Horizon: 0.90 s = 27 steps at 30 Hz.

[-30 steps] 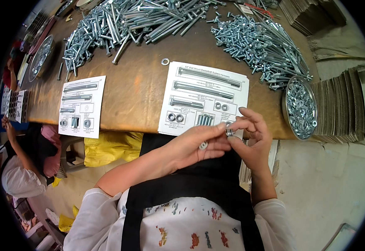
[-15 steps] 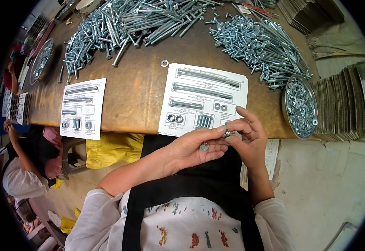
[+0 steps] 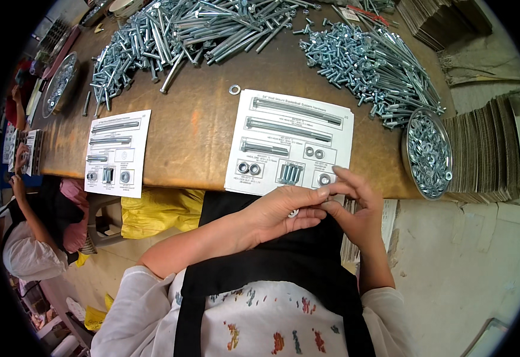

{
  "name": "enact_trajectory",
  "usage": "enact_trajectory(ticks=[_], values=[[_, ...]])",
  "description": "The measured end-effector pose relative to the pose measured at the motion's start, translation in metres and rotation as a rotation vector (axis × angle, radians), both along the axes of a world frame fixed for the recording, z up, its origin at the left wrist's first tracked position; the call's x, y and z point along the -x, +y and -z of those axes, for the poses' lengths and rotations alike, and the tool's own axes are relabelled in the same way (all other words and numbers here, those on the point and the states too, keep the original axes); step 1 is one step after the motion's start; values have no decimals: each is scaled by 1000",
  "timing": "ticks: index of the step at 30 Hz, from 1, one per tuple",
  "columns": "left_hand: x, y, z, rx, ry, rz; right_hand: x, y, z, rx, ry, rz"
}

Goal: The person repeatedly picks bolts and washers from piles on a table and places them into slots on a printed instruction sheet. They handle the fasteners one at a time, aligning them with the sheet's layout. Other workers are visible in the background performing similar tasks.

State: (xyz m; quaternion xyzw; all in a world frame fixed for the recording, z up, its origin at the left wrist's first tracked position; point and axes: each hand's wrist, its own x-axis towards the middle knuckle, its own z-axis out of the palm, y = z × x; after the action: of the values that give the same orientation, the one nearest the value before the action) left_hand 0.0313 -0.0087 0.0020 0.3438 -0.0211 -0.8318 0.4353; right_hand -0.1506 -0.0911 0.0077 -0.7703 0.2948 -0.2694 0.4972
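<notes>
My left hand (image 3: pixel 280 208) is closed in front of my apron, near the table edge. A small metal washer (image 3: pixel 294 213) shows between its thumb and curled fingers. My right hand (image 3: pixel 358 208) meets it, thumb and index finger pinched at the left fingertips and the other fingers raised. Whatever lies in that pinch is hidden. Just beyond my hands is a stack of printed hardware sheets (image 3: pixel 289 143) with pictures of bolts, nuts and washers. A single washer (image 3: pixel 234 90) lies on the table by the stack's upper left corner.
Piles of long bolts (image 3: pixel 170 38) and shorter bolts (image 3: pixel 355 59) cover the far table. At right, a steel bowl of washers (image 3: pixel 428 156) stands by stacked cardboard (image 3: pixel 480 149). Another sheet (image 3: pixel 117 153) and a metal bowl (image 3: pixel 60 83) are left, where another person (image 3: pixel 30 244) sits.
The stacked washers seen between my fingertips are now hidden. My right hand has shifted slightly and its fingers have turned. The washer in my left hand shows less.
</notes>
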Motion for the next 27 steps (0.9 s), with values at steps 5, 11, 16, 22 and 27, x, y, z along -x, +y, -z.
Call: enact_trajectory(ticks=[5,11,16,22,27], values=[[10,-6,4,-15,-35,13,-2,-14,-12,37,100,43],[-4,-8,3,-63,-40,-167,-24,-52,11,543,332,80],[-7,-9,8,-105,143,-361,-35,-54,15,699,426,29],[-11,-21,-2,-29,248,-455,-44,-48,-1,656,518,27],[-13,-26,-8,73,369,-591,-45,-20,-24,590,142,152]])
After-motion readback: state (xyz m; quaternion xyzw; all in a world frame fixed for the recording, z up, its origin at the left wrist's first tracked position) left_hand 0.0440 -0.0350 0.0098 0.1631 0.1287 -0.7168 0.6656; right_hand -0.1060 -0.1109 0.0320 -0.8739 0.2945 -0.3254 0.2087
